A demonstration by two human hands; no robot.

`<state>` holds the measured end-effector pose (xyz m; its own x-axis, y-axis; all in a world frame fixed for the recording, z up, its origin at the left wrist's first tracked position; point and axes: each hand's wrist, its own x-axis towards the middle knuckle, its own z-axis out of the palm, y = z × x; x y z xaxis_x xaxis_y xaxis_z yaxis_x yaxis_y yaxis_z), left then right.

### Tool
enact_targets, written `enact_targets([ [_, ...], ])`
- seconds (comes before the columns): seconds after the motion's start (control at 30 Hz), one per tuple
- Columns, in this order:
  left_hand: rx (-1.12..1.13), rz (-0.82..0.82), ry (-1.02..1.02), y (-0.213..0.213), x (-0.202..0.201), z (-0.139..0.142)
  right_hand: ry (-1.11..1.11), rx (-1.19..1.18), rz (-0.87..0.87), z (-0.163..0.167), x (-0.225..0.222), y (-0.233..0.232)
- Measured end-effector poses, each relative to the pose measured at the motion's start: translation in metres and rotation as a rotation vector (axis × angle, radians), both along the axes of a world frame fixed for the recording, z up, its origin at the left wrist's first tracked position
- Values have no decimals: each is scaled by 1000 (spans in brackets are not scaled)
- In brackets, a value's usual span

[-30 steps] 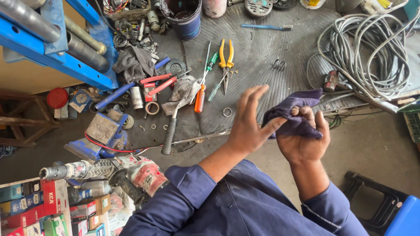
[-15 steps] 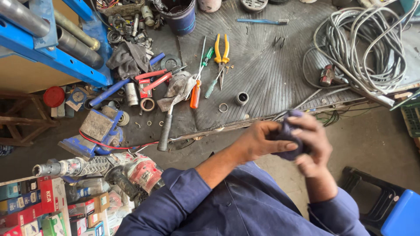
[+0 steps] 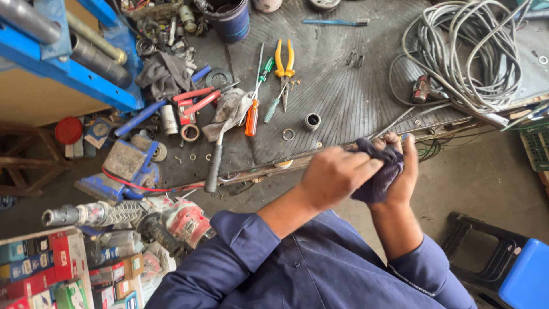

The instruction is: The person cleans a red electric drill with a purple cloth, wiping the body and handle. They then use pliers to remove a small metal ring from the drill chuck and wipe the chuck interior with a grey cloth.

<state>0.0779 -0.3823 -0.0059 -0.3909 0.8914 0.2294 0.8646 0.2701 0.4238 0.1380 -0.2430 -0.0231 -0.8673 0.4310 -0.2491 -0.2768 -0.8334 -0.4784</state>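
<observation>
A dark blue rag (image 3: 382, 174) is bunched between both of my hands, held in front of my chest above the concrete floor. My left hand (image 3: 334, 174) is curled into a fist over the rag's left side. Beneath and behind the rag sits my right hand (image 3: 403, 166), its fingers wrapped up around the cloth. Both arms wear dark blue sleeves. Just beyond my hands runs the front edge of a ribbed rubber mat (image 3: 354, 97).
On the mat lie yellow-handled pliers (image 3: 283, 62), screwdrivers (image 3: 254, 109), a hammer (image 3: 220, 143), red cutters (image 3: 197, 100), a metal sleeve (image 3: 311, 121) and a grey cable coil (image 3: 463, 54). A power drill (image 3: 137, 217) and boxes (image 3: 51, 269) are lower left, a blue stool (image 3: 514, 269) lower right.
My hands dropped lower and came together. The left hand, open with fingers spread a second ago, has closed over the rag, which is now balled between both hands.
</observation>
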Motion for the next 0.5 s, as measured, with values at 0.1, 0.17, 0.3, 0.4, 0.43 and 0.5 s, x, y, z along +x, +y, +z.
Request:
enact_targets([
  [0.1, 361, 249, 226, -7, 0, 8, -143, -27, -100, -4, 10, -28],
  [0.17, 386, 409, 218, -9, 1, 4, -148, 368, -124, -19, 7, -34],
  [0.3, 240, 475, 337, -10, 0, -13, -331, 1725, -71, -52, -5, -12],
  [0.4, 203, 465, 159, -16, -9, -24, -266, 1768, -19, -66, -14, -2],
  [0.43, 84, 446, 131, -20, -15, -28, -282, 1848, -100, -65, -18, 3],
  [0.5, -150, 408, 78, -34, -35, -36, -305, 2006, -271, -54, -28, 21],
])
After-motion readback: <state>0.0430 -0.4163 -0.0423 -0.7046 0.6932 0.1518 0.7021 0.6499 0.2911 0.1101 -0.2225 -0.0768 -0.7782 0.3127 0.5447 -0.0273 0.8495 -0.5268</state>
